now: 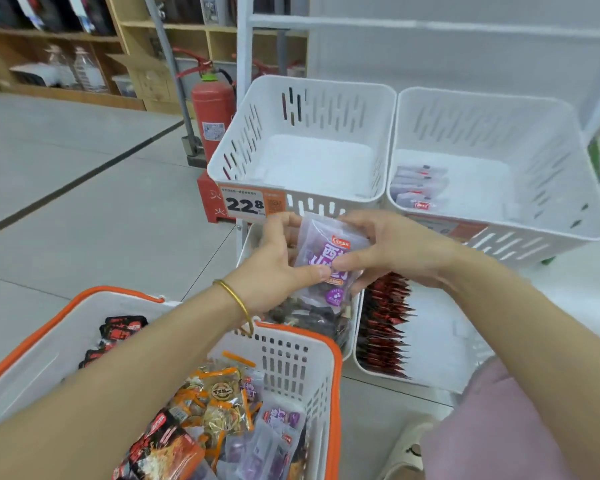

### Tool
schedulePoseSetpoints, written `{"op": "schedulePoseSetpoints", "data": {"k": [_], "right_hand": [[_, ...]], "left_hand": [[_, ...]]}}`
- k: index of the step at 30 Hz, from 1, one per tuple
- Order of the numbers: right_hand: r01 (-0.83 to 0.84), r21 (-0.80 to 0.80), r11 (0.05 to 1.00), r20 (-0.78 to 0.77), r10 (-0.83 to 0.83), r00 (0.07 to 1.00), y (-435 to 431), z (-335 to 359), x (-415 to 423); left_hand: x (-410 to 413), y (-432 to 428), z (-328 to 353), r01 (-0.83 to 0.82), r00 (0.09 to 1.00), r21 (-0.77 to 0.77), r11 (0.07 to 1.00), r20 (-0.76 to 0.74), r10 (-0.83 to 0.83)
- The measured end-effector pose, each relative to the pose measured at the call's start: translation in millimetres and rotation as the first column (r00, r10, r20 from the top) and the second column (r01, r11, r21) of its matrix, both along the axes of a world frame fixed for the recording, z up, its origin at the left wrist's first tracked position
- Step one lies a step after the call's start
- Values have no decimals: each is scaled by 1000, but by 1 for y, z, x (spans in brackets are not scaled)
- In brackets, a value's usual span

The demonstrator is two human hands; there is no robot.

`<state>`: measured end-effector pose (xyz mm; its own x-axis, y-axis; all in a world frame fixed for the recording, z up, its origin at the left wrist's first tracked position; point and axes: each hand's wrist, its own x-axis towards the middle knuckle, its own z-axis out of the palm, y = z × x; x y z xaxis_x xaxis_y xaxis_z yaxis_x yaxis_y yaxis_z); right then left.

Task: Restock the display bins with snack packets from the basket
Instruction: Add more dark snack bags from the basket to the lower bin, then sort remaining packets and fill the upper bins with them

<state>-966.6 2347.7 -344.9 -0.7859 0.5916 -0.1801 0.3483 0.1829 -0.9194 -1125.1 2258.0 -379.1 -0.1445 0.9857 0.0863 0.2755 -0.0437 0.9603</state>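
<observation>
Both hands hold a small stack of clear purple snack packets in front of the display bins. My left hand grips the stack's left side, thumb on the front. My right hand pinches its right side. Below the packets sits a lower bin with dark packets. The upper left white bin holds nothing. The upper right bin has a few pale packets at its left. The orange-rimmed white basket at lower left holds mixed orange, black and purple snack packets.
A lower right bin holds a row of red-black packets. A price tag reading 22.8 hangs on the upper left bin. A red fire extinguisher stands behind the rack. Wooden shelves line the back left. Grey floor lies to the left.
</observation>
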Motion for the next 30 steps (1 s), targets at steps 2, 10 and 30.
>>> {"op": "schedulePoseSetpoints", "data": {"k": [2, 10, 30], "right_hand": [[115, 72, 991, -81, -109, 991, 14, 21, 18], [637, 536, 554, -404, -494, 770, 113, 73, 66], [459, 741, 490, -111, -584, 804, 160, 21, 39]], "left_hand": [[14, 30, 17, -35, 993, 100, 994, -104, 46], [54, 124, 46, -6, 726, 206, 979, -672, 146], [39, 89, 17, 20, 685, 375, 927, -681, 260]]}}
